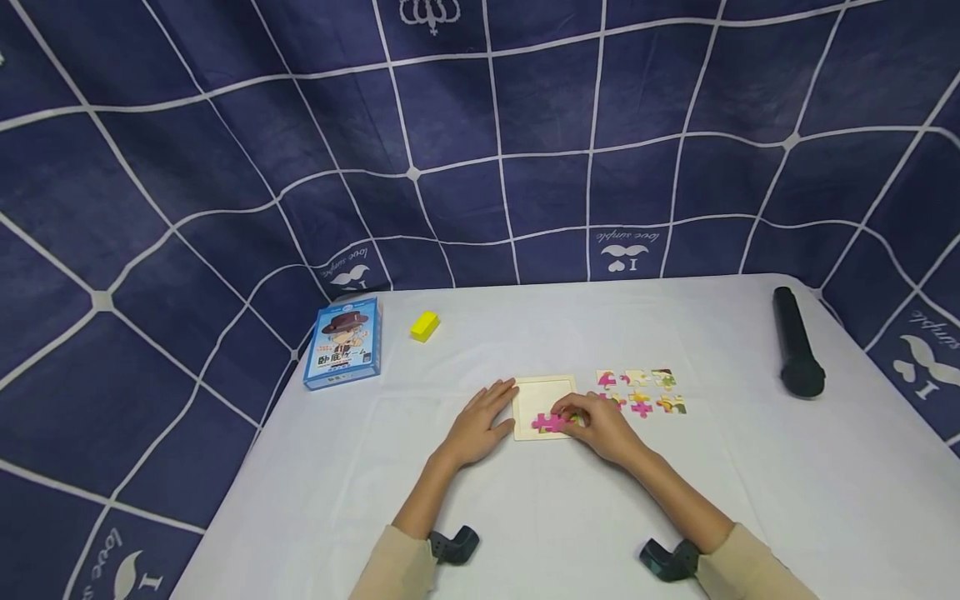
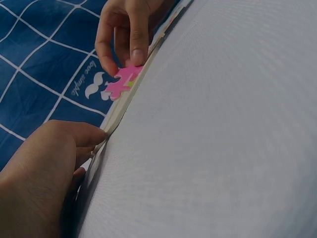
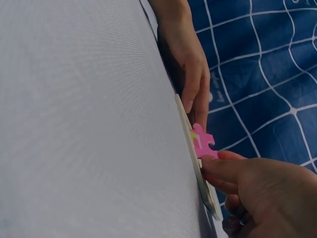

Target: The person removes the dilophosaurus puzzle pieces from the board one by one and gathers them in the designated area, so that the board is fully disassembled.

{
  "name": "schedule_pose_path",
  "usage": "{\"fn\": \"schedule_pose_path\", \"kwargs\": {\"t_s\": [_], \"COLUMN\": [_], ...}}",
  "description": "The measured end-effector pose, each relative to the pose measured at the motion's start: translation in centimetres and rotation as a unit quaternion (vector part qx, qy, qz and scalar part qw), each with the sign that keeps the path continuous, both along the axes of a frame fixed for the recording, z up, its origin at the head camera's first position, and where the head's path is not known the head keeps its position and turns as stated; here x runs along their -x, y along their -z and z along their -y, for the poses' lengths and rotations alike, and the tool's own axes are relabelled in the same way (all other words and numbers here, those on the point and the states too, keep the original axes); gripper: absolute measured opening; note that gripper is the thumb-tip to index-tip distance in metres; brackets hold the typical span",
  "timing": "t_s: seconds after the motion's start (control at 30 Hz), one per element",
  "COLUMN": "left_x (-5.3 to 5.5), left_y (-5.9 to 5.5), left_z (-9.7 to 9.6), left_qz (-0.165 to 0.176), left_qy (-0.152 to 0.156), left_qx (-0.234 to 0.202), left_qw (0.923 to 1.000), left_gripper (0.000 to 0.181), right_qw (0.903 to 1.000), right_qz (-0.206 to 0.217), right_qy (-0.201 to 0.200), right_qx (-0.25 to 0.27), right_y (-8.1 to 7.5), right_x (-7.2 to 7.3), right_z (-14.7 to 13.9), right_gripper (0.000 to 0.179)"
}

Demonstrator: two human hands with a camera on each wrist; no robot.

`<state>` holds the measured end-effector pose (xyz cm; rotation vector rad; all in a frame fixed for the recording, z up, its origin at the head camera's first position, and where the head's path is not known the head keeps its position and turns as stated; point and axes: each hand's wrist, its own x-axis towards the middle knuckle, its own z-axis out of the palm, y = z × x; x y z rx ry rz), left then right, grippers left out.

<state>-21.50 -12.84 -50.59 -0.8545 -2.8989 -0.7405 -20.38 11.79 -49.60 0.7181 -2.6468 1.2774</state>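
Observation:
A pale, shallow puzzle tray (image 1: 543,390) lies on the table between the hands. Low in its front part is a pink jigsaw puzzle piece (image 1: 546,423) with a little green on it, tilted up from the tray in the left wrist view. My right hand (image 1: 600,427) pinches this pink piece at its right end between thumb and fingers, which cover part of it. Along the tray's left side rests my left hand (image 1: 477,423), fingers stretched forward, with the thumb (image 2: 91,133) touching the tray's edge.
Several loose puzzle pieces (image 1: 641,407) lie in two rows right of the tray, partly behind my right hand. Farther back are a blue box (image 1: 345,343) and a yellow block (image 1: 425,326) at left, and a black microphone-shaped object (image 1: 799,346) at right.

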Motion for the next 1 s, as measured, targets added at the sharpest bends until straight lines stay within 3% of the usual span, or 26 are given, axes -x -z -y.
{"fn": "schedule_pose_path", "kwargs": {"t_s": [0.2, 0.6, 0.77, 1.0], "left_x": [0.0, -0.1, -0.1, -0.2], "left_y": [0.0, 0.0, 0.0, -0.3], "left_z": [0.0, -0.2, -0.2, -0.1], "left_qz": [-0.007, -0.018, -0.033, -0.005], "left_qy": [0.006, 0.013, 0.016, 0.003], "left_qx": [0.002, -0.011, -0.012, 0.001], "left_qw": [1.0000, 0.9997, 0.9993, 1.0000], "left_gripper": [0.053, 0.053, 0.052, 0.053], "right_qw": [0.9997, 0.9980, 0.9956, 0.9942], "right_qz": [-0.002, 0.032, 0.049, 0.043], "right_qy": [-0.005, -0.006, -0.001, 0.031], "right_qx": [0.024, 0.054, 0.080, 0.094], "right_y": [0.3, 0.2, -0.6, -2.4], "right_x": [0.2, 0.3, 0.4, 0.0], "right_z": [-0.1, -0.5, -1.1, -3.5], "right_gripper": [0.019, 0.017, 0.017, 0.019]}}
